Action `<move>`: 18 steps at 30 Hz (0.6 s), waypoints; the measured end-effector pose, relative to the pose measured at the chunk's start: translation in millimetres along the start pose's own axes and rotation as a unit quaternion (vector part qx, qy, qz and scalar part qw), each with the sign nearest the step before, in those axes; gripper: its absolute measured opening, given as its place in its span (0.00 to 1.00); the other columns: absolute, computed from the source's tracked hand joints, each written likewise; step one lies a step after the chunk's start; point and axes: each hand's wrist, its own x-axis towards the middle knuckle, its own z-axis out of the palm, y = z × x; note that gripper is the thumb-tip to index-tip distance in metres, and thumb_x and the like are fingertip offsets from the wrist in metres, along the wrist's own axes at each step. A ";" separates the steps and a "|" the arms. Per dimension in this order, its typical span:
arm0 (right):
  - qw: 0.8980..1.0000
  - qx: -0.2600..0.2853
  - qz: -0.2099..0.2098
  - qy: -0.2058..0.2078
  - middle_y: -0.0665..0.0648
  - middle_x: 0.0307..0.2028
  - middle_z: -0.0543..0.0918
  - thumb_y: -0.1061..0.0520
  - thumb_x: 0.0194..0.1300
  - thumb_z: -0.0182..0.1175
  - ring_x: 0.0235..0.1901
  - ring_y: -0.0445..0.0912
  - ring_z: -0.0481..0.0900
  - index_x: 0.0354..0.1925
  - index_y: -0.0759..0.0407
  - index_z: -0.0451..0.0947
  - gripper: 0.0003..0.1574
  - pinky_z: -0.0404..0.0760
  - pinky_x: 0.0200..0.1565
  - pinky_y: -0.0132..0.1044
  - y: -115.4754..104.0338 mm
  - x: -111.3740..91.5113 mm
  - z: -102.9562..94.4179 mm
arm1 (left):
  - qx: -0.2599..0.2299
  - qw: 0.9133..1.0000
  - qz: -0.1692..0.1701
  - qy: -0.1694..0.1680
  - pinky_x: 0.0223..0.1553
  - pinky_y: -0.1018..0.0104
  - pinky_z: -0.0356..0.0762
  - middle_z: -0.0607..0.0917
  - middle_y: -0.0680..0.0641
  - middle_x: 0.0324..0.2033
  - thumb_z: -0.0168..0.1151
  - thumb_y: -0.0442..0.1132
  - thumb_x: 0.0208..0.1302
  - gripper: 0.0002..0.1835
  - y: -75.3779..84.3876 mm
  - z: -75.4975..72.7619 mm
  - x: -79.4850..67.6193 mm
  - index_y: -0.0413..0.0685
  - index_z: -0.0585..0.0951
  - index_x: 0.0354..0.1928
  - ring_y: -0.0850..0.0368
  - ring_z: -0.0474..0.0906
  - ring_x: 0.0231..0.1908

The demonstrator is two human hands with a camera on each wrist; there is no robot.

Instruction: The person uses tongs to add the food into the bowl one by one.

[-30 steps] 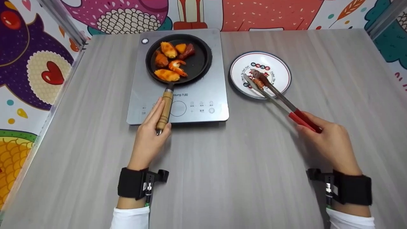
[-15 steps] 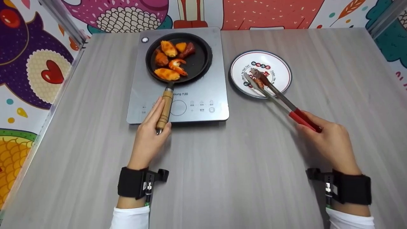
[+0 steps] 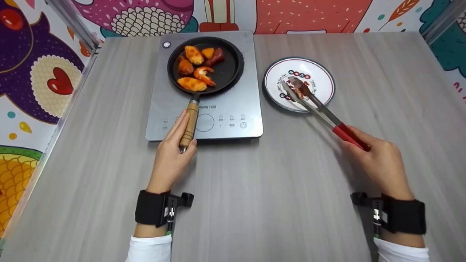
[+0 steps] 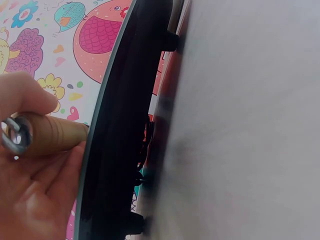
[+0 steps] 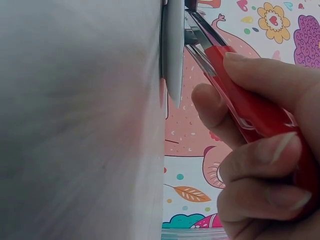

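Note:
My left hand holds the wooden handle of a black frying pan, fingers along one side and thumb on the other. Its metal hanging ring shows in the left wrist view. In the pan lie a prawn, a dark red piece and several orange-brown food pieces. My right hand grips red-handled metal tongs. Their tips are over the white plate, around a small brown food piece. Whether the piece touches the plate, I cannot tell.
The pan stands on a silver induction cooktop with touch controls at its front. The plate sits to the right of it on a grey wood-grain table. Patterned panels border the back and sides.
The tongs' arms appear to have come slightly closer together over the plate. Pan, plate and both hands stay in nearly the same places.

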 end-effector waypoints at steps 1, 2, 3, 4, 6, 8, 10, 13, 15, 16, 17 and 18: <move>1.000 0.001 0.002 0.001 0.65 0.35 0.80 0.47 0.53 0.63 0.23 0.51 0.67 0.54 0.49 0.74 0.29 0.60 0.19 0.32 0.1 0.0 -0.2 | 0.000 1.000 0.001 0.000 0.58 0.64 0.61 0.54 0.60 0.66 0.56 0.37 0.58 0.36 0.1 0.0 0.3 0.64 0.56 0.67 0.61 0.54 0.62; 1.000 0.001 0.004 0.002 0.65 0.35 0.80 0.47 0.53 0.63 0.24 0.51 0.67 0.54 0.49 0.74 0.28 0.60 0.19 0.32 0.1 0.0 -0.2 | 0.001 1.000 0.002 0.000 0.58 0.64 0.61 0.54 0.60 0.66 0.56 0.37 0.57 0.36 0.3 -0.1 0.5 0.64 0.56 0.67 0.61 0.54 0.62; 1.000 0.000 0.006 0.004 0.65 0.36 0.80 0.48 0.53 0.63 0.24 0.52 0.67 0.54 0.49 0.75 0.28 0.60 0.20 0.32 0.1 0.0 -0.2 | 0.002 1.000 0.003 0.000 0.58 0.64 0.61 0.54 0.60 0.66 0.56 0.37 0.57 0.36 0.4 -0.1 0.8 0.63 0.56 0.67 0.61 0.54 0.62; 1.000 0.001 0.009 0.005 0.65 0.37 0.80 0.48 0.53 0.63 0.25 0.52 0.68 0.54 0.49 0.75 0.28 0.60 0.20 0.32 0.2 0.1 -0.2 | 0.002 1.000 0.003 0.000 0.58 0.64 0.61 0.54 0.60 0.66 0.57 0.36 0.57 0.36 0.6 -0.2 1.0 0.63 0.56 0.67 0.61 0.54 0.62; 1.000 0.003 0.015 0.004 0.66 0.38 0.80 0.48 0.54 0.62 0.27 0.53 0.68 0.54 0.50 0.74 0.28 0.61 0.22 0.33 -0.1 0.4 0.2 | 0.002 1.000 0.004 0.000 0.58 0.64 0.61 0.54 0.59 0.66 0.57 0.36 0.57 0.36 0.9 -0.3 1.4 0.63 0.56 0.67 0.61 0.54 0.62; 1.000 0.007 0.022 0.002 0.66 0.39 0.80 0.47 0.54 0.62 0.28 0.53 0.69 0.55 0.50 0.73 0.29 0.61 0.23 0.34 -0.6 0.9 0.8 | 0.002 1.000 0.002 0.000 0.57 0.65 0.62 0.54 0.60 0.66 0.57 0.36 0.57 0.36 1.1 -0.6 1.6 0.64 0.56 0.66 0.61 0.54 0.62; 0.999 0.013 0.030 -0.001 0.65 0.39 0.79 0.46 0.54 0.62 0.29 0.53 0.68 0.56 0.49 0.73 0.29 0.62 0.24 0.34 -1.3 1.5 1.2 | 0.002 1.000 0.002 0.000 0.57 0.65 0.62 0.54 0.60 0.66 0.57 0.36 0.57 0.36 1.0 -0.8 1.8 0.64 0.56 0.67 0.61 0.54 0.62; 0.999 0.020 0.034 0.001 0.63 0.39 0.80 0.45 0.54 0.62 0.29 0.52 0.68 0.56 0.48 0.72 0.30 0.62 0.24 0.34 -2.8 3.0 1.4 | 0.003 1.000 0.001 -0.001 0.57 0.64 0.62 0.53 0.60 0.66 0.56 0.36 0.57 0.36 0.6 -0.7 2.0 0.64 0.56 0.67 0.61 0.54 0.62; 0.999 0.024 0.030 0.007 0.63 0.38 0.80 0.45 0.53 0.62 0.29 0.52 0.68 0.55 0.47 0.73 0.30 0.61 0.23 0.33 -3.9 4.7 1.6 | 0.004 1.000 0.003 -0.001 0.57 0.64 0.62 0.54 0.60 0.66 0.56 0.36 0.57 0.36 0.1 -0.4 1.7 0.63 0.56 0.67 0.61 0.54 0.62; 0.999 0.026 0.028 0.010 0.63 0.38 0.80 0.45 0.53 0.63 0.29 0.52 0.68 0.55 0.47 0.73 0.30 0.61 0.23 0.32 -4.4 5.4 1.7 | 0.006 1.000 0.003 0.000 0.57 0.64 0.62 0.54 0.60 0.66 0.56 0.36 0.57 0.36 0.0 -0.4 1.4 0.63 0.56 0.67 0.61 0.54 0.62; 0.999 0.027 0.026 0.013 0.63 0.37 0.81 0.44 0.52 0.63 0.28 0.52 0.68 0.55 0.47 0.74 0.30 0.61 0.23 0.32 -4.7 6.0 1.9 | 0.007 1.000 0.002 0.001 0.57 0.64 0.62 0.54 0.60 0.66 0.56 0.36 0.57 0.36 -0.1 -0.2 1.1 0.63 0.56 0.67 0.61 0.54 0.62; 0.999 0.029 0.026 0.015 0.63 0.37 0.81 0.44 0.52 0.63 0.28 0.52 0.68 0.55 0.47 0.74 0.30 0.61 0.22 0.31 -5.0 6.5 2.1 | 0.008 1.000 0.001 0.001 0.57 0.64 0.62 0.54 0.60 0.66 0.56 0.36 0.57 0.36 -0.2 0.0 0.9 0.64 0.56 0.67 0.62 0.54 0.62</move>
